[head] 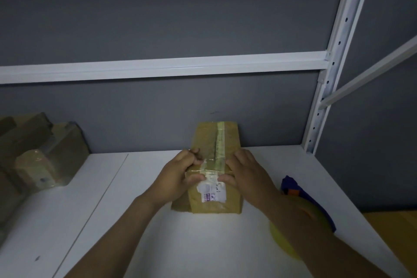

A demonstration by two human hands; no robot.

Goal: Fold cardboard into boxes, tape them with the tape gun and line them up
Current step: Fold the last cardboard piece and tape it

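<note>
Gripping the taped brown cardboard box (214, 165) with left hand (178, 176) and right hand (246, 171), thumbs pressing the tape end flat, likely sealing it.

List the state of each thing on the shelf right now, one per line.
cardboard box: closed, tape strip along its top, standing on the shelf.
left hand: grip pressing the box's near top edge.
right hand: grip pressing the same edge.
tape gun: lying unheld at right, partly hidden by the forearm.
taped boxes: grouped at left.
</note>
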